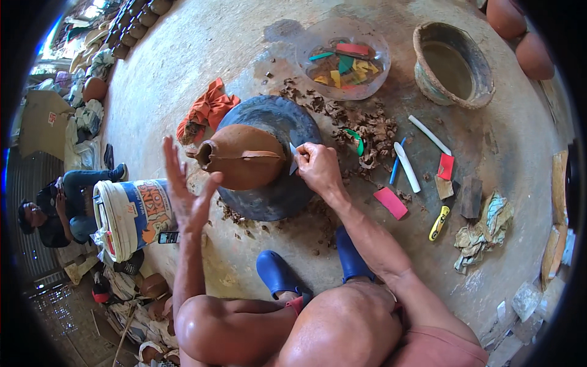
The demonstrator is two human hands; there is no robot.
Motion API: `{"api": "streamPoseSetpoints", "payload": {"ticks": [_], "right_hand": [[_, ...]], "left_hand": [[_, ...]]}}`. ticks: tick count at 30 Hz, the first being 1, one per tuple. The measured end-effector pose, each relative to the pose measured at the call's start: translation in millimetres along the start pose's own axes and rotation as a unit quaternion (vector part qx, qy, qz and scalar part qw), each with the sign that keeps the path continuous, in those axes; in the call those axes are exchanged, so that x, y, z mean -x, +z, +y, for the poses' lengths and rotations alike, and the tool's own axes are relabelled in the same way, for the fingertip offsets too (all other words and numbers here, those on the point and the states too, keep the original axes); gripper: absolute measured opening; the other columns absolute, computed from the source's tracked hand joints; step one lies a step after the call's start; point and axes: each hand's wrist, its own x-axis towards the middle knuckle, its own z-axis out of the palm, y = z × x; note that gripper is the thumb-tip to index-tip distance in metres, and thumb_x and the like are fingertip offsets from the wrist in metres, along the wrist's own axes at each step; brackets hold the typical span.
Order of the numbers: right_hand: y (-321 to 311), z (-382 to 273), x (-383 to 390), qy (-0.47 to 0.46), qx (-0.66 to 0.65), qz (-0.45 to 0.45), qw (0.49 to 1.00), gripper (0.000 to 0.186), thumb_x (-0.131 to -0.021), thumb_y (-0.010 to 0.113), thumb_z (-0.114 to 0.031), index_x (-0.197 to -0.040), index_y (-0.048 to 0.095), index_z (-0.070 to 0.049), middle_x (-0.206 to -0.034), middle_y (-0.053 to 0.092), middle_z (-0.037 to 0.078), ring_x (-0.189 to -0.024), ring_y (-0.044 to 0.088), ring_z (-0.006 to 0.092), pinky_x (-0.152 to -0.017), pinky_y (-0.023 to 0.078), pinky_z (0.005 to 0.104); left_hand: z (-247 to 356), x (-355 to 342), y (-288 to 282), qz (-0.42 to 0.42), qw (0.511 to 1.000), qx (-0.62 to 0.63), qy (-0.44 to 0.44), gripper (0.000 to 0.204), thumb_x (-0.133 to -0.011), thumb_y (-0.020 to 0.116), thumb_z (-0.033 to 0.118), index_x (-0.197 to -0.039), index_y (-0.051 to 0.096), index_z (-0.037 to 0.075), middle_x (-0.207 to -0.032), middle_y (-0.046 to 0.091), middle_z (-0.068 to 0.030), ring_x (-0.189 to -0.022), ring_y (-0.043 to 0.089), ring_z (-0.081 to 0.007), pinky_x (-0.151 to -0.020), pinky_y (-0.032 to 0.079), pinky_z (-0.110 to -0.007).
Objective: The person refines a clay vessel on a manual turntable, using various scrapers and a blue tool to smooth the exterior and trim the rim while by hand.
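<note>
A brown clay pot (244, 165) lies on its side on a dark round turntable (263, 211). Its narrow neck points left, and a ridge of clay stands out along its upper side. My right hand (319, 168) pinches a small, thin, grey flat blade (293, 156) close to the pot's base at the right. Whether the blade touches the clay I cannot tell. My left hand (191, 194) is raised beside the neck with its fingers spread, holding nothing. Brown clay shavings (376, 131) are heaped to the right of the turntable.
An orange cloth (209, 111) lies beyond the turntable. Farther off stand a clear basin (384, 76) of coloured pieces and a bucket of murky water (422, 67). White tubes (408, 168), a yellow-handled tool (439, 223) and a rag (483, 238) lie right. A white pail (116, 223) and another person (55, 214) are left.
</note>
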Motion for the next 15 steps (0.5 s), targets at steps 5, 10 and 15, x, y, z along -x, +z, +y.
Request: {"api": "streamPoseSetpoints", "payload": {"ticks": [5, 10, 15], "right_hand": [[-20.6, -29.6, 9.3, 0.039, 0.013, 0.023, 0.999, 0.016, -0.099, 0.07, -0.014, -0.102, 0.078, 0.0, -0.083, 0.078, 0.021, -0.078, 0.08, 0.0342, -0.068, 0.061, 0.043], [-124.6, 24.8, 45.0, 0.029, 0.116, 0.214, 0.969, 0.014, -0.099, 0.07, -0.01, -0.106, 0.077, 0.0, -0.083, 0.078, 0.019, -0.077, 0.08, 0.0294, -0.067, 0.06, 0.0398], [-222.1, 83.2, 84.6, 0.077, 0.188, 0.22, 0.954, 0.022, -0.101, 0.067, -0.006, -0.12, 0.077, -0.002, -0.094, 0.079, 0.019, -0.079, 0.078, 0.0275, -0.072, 0.059, 0.0391]], "left_hand": [[-20.8, 31.5, 2.1, 0.011, 0.999, 0.008, -0.048, 0.141, -0.077, 0.098, 0.038, -0.177, 0.001, 0.019, -0.183, 0.012, -0.0161, -0.168, 0.014, -0.0391, -0.131, 0.021, -0.058], [-68.0, 85.6, 5.1, 0.032, 0.98, 0.082, -0.18, 0.134, -0.082, 0.095, 0.028, -0.177, 0.0, 0.018, -0.183, 0.009, -0.0153, -0.168, 0.012, -0.0392, -0.131, 0.019, -0.059], [-91.8, 147.6, 63.5, -0.021, 0.957, 0.079, -0.279, 0.119, -0.093, 0.086, 0.022, -0.177, 0.002, 0.017, -0.182, 0.003, -0.0213, -0.168, 0.009, -0.0384, -0.132, 0.023, -0.055]]}}
